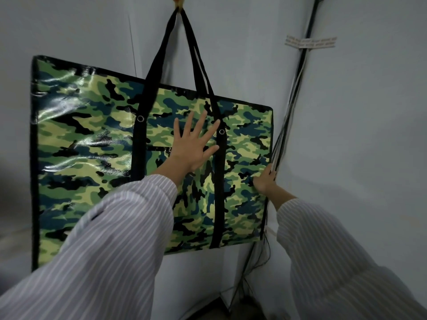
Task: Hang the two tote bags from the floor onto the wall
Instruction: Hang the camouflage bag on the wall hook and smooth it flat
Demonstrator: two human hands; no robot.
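The big flat tote bag, glossy woven plastic in green, black and pale yellow camouflage with black binding round its rim, hangs against the pale grey wall in front of me. Its two black webbing handles run up together to a small orange-red hook at the very top of my view. The bag hangs askew, its top edge sloping down towards the right.

Left of the bag there is open wall. On the right there is little room: the bag's right edge sits just beside the corner where this wall meets the side wall, and a bundle of black and white cables runs down that corner, touching or nearly touching the binding. Below the bottom edge there is bare wall down to a dark strip of floor.

My left hand lies flat on the bag's front, fingers straight and spread, between the two vertical black straps, with the fingertips reaching the right-hand strap near its metal eyelet. My right hand is at the bag's right edge, lower than the left, its fingers curled round the binding right beside the cables. Both arms are in white striped sleeves.

A white strip of label tape is wrapped round the cables high up; it carries rows of small print that I cannot read
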